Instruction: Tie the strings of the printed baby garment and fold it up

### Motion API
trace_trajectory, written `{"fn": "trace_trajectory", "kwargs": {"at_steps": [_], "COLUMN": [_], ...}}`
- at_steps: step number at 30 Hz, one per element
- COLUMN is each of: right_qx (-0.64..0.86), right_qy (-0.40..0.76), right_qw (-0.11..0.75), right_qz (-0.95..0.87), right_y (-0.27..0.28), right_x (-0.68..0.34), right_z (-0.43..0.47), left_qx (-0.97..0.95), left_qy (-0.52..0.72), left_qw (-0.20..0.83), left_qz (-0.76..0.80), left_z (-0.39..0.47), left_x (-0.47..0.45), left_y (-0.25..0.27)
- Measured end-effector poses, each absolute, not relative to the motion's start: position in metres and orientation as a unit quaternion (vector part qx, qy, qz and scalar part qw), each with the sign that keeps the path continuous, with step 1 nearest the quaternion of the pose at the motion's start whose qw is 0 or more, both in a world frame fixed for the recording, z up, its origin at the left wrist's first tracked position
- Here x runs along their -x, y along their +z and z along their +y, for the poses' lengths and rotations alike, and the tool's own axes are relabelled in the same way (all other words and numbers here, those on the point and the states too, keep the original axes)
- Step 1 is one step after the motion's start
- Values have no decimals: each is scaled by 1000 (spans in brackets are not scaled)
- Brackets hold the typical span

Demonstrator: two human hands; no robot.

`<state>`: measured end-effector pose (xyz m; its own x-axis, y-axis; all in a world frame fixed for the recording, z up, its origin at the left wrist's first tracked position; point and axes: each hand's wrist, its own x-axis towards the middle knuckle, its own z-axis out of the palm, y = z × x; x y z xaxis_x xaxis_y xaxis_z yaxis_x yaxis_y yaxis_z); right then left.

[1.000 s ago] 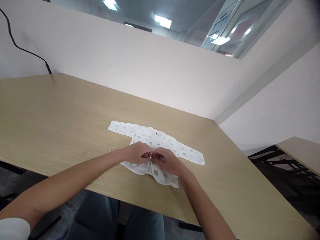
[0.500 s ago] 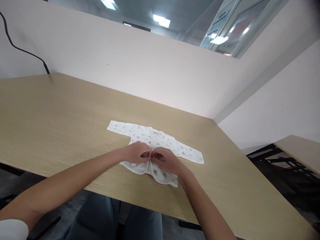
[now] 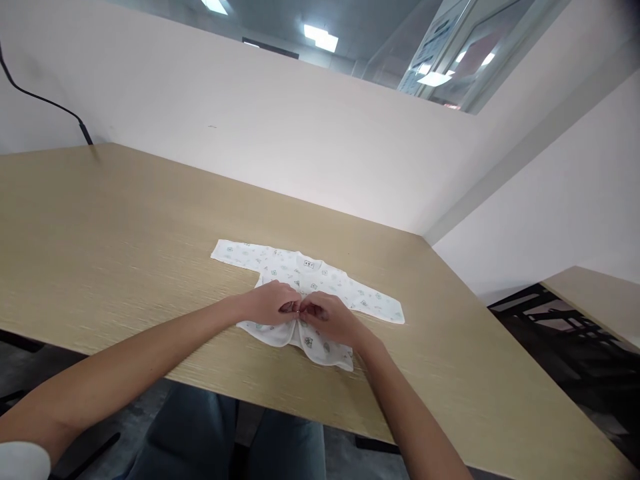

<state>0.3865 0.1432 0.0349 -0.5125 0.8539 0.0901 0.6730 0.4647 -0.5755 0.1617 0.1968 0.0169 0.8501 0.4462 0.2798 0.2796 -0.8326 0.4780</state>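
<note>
A small white baby shirt (image 3: 330,283) with a printed pattern lies spread on the table, its neckline away from me and both sleeves stretched out sideways. My left hand (image 3: 274,303) pinches the front edge of the shirt at its middle. Facing it, my right hand (image 3: 327,315) pinches the opposite front edge, and the fingertips of both hands meet there. Below the fingers the two front panels part slightly toward the hem. Whatever small fastening lies between the fingertips is hidden.
The wooden table (image 3: 150,220) reaches back to a white partition wall (image 3: 280,127) with a window above it. A black cable (image 3: 47,100) hangs at the far left. At the right, a lower wooden surface (image 3: 595,297) stands over a dark metal frame.
The view has shifted slightly. Both hands keep their pinch at the same place on the shirt, with hardly any movement of the fingers.
</note>
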Motion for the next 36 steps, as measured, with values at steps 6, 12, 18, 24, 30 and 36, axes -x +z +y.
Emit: {"fn": "trace_trajectory", "kwargs": {"at_steps": [6, 12, 18, 24, 30, 36], "right_qx": [452, 449, 445, 447, 446, 447], "right_qy": [241, 240, 236, 237, 242, 236], "right_qw": [192, 192, 194, 195, 193, 196], "right_qz": [-837, -839, -842, -840, -840, -840], "right_y": [31, 31, 30, 28, 31, 31], "right_x": [-388, -388, -389, -389, -389, -388], "right_z": [146, 146, 146, 146, 145, 146], "left_qx": [-936, -935, -937, -937, -938, -937], "left_qy": [196, 202, 204, 202, 201, 203], "left_qw": [219, 223, 213, 214, 213, 214], "left_qz": [192, 189, 186, 186, 188, 187], "left_z": [197, 198, 199, 199, 199, 199], "left_x": [-162, -162, -162, -162, -162, -162], "left_y": [16, 13, 13, 12, 13, 12]}}
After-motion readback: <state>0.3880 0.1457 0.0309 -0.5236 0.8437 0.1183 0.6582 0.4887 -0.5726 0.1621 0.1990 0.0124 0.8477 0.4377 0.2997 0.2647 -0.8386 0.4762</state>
